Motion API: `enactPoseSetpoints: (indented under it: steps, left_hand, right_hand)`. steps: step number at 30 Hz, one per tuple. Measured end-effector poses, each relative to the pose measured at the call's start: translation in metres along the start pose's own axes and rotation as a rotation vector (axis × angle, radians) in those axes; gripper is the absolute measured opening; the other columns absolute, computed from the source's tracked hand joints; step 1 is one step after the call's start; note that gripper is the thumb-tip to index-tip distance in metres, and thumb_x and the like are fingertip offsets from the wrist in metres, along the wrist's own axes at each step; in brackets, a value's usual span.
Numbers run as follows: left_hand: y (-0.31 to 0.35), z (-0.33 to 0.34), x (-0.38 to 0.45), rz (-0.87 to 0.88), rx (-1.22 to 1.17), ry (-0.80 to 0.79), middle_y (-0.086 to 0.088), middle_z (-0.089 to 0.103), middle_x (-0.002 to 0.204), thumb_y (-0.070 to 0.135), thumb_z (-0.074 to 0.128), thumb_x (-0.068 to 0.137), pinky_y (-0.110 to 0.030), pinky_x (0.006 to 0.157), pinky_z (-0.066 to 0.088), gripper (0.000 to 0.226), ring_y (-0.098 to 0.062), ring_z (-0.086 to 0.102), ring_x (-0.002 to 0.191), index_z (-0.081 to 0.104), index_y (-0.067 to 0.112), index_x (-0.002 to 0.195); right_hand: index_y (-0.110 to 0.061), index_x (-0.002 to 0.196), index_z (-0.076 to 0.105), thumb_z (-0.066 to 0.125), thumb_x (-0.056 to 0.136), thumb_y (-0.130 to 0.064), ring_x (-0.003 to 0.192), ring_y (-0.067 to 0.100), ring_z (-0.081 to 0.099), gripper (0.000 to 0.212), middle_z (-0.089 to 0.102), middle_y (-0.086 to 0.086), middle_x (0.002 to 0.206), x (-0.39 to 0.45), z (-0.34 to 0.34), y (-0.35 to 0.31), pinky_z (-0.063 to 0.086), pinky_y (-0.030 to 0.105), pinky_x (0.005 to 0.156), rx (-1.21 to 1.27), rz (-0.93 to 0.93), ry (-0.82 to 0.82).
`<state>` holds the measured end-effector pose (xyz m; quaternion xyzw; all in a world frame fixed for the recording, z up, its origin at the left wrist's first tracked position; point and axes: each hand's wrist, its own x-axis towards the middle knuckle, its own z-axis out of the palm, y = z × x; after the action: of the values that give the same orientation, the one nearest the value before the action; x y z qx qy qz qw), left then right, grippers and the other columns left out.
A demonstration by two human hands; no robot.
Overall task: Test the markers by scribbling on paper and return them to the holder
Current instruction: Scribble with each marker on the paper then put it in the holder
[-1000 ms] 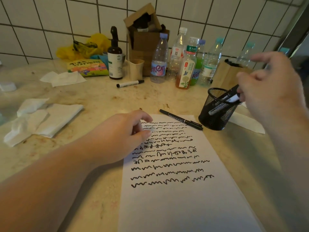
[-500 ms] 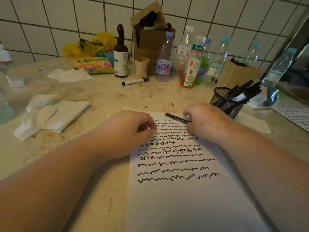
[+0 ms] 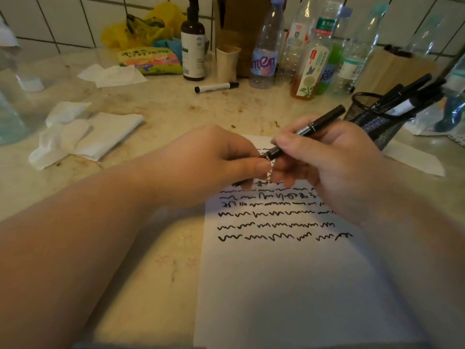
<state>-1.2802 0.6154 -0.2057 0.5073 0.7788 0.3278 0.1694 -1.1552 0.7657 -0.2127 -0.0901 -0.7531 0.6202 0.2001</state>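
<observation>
A white sheet of paper (image 3: 289, 280) lies on the counter, its upper half covered in black scribble lines. My right hand (image 3: 334, 162) grips a slim black marker (image 3: 319, 123) above the top of the sheet, its far end pointing up and right. My left hand (image 3: 221, 159) pinches the marker's near end between thumb and fingers; whether that end is a cap is hidden. A black mesh holder (image 3: 372, 122) stands just right of my hands with several markers (image 3: 405, 102) leaning in it. A white-bodied marker (image 3: 216, 87) lies farther back on the counter.
Several plastic bottles (image 3: 264, 59), a dark pump bottle (image 3: 193, 46), a paper cup (image 3: 227, 62) and a cardboard box line the tiled wall. Crumpled tissues (image 3: 83, 132) lie at the left. Another paper strip (image 3: 412, 159) lies right of the sheet.
My right hand has picked the slim black marker up off the paper's top edge. My left hand has risen from the sheet and taken the marker's near end.
</observation>
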Motion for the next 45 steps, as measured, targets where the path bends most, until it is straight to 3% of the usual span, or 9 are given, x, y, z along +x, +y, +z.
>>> enactPoseSetpoints:
  steps: [5, 10, 13, 15, 17, 21, 31, 35, 45]
  left_hand:
    - [0.004, -0.003, -0.003, 0.034, -0.116, -0.245, 0.009, 0.048, 0.050, 0.064, 0.031, 0.086, -0.021, 0.054, 0.035, 0.052, -0.007, 0.039, 0.047, 0.059, 0.026, 0.065]
    - [-0.007, -0.019, -0.011, 0.072, -0.327, -0.613, 0.002, 0.037, 0.050, 0.048, 0.042, 0.093, -0.021, 0.047, 0.029, 0.042, -0.016, 0.029, 0.046, 0.058, 0.020, 0.066]
    - [-0.005, -0.017, -0.005, -0.031, -0.284, -0.263, 0.005, 0.042, 0.051, 0.057, 0.041, 0.090, -0.019, 0.043, 0.028, 0.048, -0.013, 0.033, 0.042, 0.065, 0.020, 0.071]
    - [-0.004, -0.006, 0.003, -0.078, 0.051, 0.003, 0.011, 0.050, 0.057, 0.057, 0.036, 0.090, -0.020, 0.047, 0.029, 0.044, -0.004, 0.042, 0.045, 0.066, 0.028, 0.081]
    - [-0.005, 0.004, 0.008, -0.062, 0.316, 0.089, 0.015, 0.053, 0.070, 0.049, 0.033, 0.095, -0.019, 0.053, 0.029, 0.030, 0.002, 0.047, 0.062, 0.060, 0.035, 0.090]
    - [-0.012, 0.006, 0.006, -0.031, 0.430, -0.023, 0.016, 0.059, 0.076, 0.054, 0.039, 0.085, -0.019, 0.062, 0.041, 0.026, 0.001, 0.053, 0.072, 0.059, 0.039, 0.091]
    - [-0.013, 0.009, 0.008, -0.023, 0.419, -0.052, 0.018, 0.057, 0.075, 0.059, 0.041, 0.069, -0.019, 0.060, 0.040, 0.034, 0.003, 0.051, 0.069, 0.058, 0.042, 0.092]
    - [-0.014, 0.009, 0.008, -0.008, 0.427, -0.020, 0.018, 0.056, 0.074, 0.056, 0.047, 0.077, -0.019, 0.055, 0.034, 0.027, 0.004, 0.050, 0.067, 0.059, 0.040, 0.095]
    - [-0.017, 0.010, 0.009, -0.012, 0.412, -0.025, 0.017, 0.060, 0.079, 0.054, 0.053, 0.084, -0.021, 0.065, 0.046, 0.021, 0.001, 0.054, 0.072, 0.060, 0.040, 0.097]
  right_hand:
    - [-0.011, 0.071, 0.068, 0.066, 0.080, -0.012, 0.042, 0.020, 0.047, 0.010, 0.062, 0.006, 0.053, -0.002, -0.007, 0.000, 0.033, 0.025, 0.042, 0.095, -0.105, -0.071]
    - [-0.002, 0.069, 0.052, 0.043, 0.086, -0.004, 0.037, 0.016, 0.041, 0.019, 0.051, 0.009, 0.050, -0.005, -0.032, -0.002, 0.035, 0.018, 0.046, 0.290, -0.174, -0.069]
    - [-0.007, 0.066, 0.058, 0.054, 0.077, -0.014, 0.041, 0.020, 0.046, 0.015, 0.051, 0.014, 0.054, -0.007, -0.034, -0.002, 0.038, 0.021, 0.047, 0.168, -0.087, -0.158]
    - [-0.014, 0.066, 0.067, 0.064, 0.075, -0.015, 0.047, 0.021, 0.053, 0.009, 0.061, 0.009, 0.058, -0.012, -0.020, -0.003, 0.040, 0.024, 0.042, 0.049, -0.062, -0.317]
    - [-0.013, 0.074, 0.071, 0.073, 0.079, -0.016, 0.051, 0.019, 0.060, 0.006, 0.069, 0.011, 0.064, -0.015, -0.004, -0.004, 0.045, 0.022, 0.044, -0.075, -0.078, -0.388]
    - [-0.009, 0.081, 0.071, 0.074, 0.085, -0.018, 0.056, 0.018, 0.067, 0.011, 0.072, 0.012, 0.070, -0.020, 0.005, -0.007, 0.053, 0.023, 0.052, -0.175, -0.084, -0.367]
    - [-0.025, 0.070, 0.073, 0.069, 0.092, -0.018, 0.062, 0.014, 0.074, 0.024, 0.076, -0.003, 0.067, -0.017, 0.014, -0.011, 0.062, 0.029, 0.062, -0.435, 0.022, -0.409]
    - [-0.029, 0.069, 0.070, 0.069, 0.093, -0.018, 0.063, 0.011, 0.074, 0.026, 0.075, -0.005, 0.067, -0.018, 0.015, -0.010, 0.060, 0.027, 0.063, -0.484, 0.032, -0.418]
    - [-0.017, 0.074, 0.071, 0.070, 0.082, -0.020, 0.053, 0.011, 0.065, 0.009, 0.072, 0.004, 0.063, -0.022, 0.009, -0.008, 0.050, 0.021, 0.052, -0.289, -0.054, -0.351]
